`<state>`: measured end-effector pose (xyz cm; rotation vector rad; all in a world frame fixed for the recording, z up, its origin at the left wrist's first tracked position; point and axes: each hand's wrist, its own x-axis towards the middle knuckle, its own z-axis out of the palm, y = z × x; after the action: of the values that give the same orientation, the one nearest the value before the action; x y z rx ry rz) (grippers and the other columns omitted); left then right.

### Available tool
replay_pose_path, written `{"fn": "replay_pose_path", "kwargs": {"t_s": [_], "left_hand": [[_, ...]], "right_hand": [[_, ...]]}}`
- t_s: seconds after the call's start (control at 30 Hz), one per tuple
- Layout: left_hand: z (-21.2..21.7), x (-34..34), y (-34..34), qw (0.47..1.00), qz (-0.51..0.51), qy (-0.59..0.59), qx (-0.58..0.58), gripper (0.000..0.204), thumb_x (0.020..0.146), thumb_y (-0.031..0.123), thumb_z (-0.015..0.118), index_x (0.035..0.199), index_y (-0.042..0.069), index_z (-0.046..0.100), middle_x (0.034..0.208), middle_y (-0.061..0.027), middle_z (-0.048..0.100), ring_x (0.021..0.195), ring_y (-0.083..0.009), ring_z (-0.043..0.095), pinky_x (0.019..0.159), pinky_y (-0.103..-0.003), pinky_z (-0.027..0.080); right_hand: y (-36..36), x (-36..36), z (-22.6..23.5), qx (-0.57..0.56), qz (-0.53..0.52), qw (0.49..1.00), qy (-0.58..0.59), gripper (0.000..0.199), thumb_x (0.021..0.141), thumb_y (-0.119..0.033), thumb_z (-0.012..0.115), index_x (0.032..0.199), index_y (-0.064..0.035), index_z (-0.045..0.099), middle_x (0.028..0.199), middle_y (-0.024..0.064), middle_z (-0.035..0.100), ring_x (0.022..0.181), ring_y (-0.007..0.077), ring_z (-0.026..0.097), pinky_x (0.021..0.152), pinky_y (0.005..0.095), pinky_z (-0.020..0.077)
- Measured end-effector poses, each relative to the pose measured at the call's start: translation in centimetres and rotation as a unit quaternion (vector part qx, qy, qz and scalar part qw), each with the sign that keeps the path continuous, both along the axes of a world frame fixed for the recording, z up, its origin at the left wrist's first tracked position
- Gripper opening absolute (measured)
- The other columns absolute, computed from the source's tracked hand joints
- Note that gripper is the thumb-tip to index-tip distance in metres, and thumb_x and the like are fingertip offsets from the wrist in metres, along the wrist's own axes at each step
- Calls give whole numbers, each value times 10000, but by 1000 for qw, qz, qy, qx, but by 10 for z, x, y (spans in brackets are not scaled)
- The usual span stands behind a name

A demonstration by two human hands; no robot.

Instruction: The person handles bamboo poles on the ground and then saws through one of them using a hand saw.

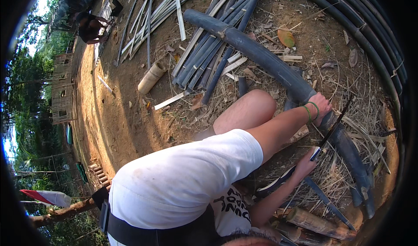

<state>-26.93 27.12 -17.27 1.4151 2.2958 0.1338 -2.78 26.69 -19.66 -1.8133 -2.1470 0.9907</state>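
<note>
A thick dark bamboo pole point(265, 63) runs slantwise from the upper middle down to the lower right. My left hand point(321, 108), with a green beaded bracelet point(310, 111) at its wrist, grips the pole from above, its fingers curled over the far side and partly hidden. Close beside it, my right hand point(306, 162) is closed round the blue-and-white handle of a saw point(325, 140). The saw's narrow dark blade lies across the pole, just past my left hand. My bent knee point(250, 109) is near the pole's middle.
Split bamboo strips point(204, 58) lie piled beyond the pole, near a short tan bamboo section point(152, 77). Long dark poles point(370, 32) curve along the right. Dry straw point(331, 180) and cut bamboo pieces point(313, 222) cover the near ground. Another person point(89, 28) bends over in the far left.
</note>
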Motion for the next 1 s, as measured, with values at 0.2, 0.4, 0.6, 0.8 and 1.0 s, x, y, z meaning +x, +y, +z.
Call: {"fn": "replay_pose_path", "kwargs": {"t_s": [0.2,0.4,0.6,0.8,1.0], "left_hand": [[-6,4,-3,999,0,35,40,802,521,436,852,1201,105,585,1084,-63,655,1019,-244,654,866,-375,482],[-16,11,-2,997,2,47,58,821,521,468,860,1196,105,567,1102,-70,628,1049,-259,627,897,-385,464],[-17,12,-4,995,-3,67,70,821,536,486,856,1202,106,561,1096,-74,632,1046,-260,627,902,-388,458],[-16,13,-6,994,-3,81,75,819,536,488,850,1194,90,566,1087,-78,636,1037,-260,633,897,-388,462],[-8,15,-9,994,-8,79,70,804,547,473,838,1192,79,565,1084,-84,637,1009,-264,646,881,-372,473]], "right_hand": [[14,-21,13,-149,-14,987,55,710,922,-590,569,640,62,560,555,128,516,546,266,509,572,438,431],[17,-7,-30,-47,17,994,96,625,944,-540,571,643,8,541,544,107,499,492,232,491,519,391,414],[9,-19,1,-104,12,994,7,654,950,-535,551,1056,100,661,891,272,669,825,400,636,761,468,477],[-5,-17,3,33,75,987,141,636,979,-524,512,1123,83,638,836,237,666,802,375,641,735,454,482],[-4,-13,7,-115,17,979,166,610,981,-572,489,1005,26,605,589,62,477,522,187,521,506,337,413]]}}
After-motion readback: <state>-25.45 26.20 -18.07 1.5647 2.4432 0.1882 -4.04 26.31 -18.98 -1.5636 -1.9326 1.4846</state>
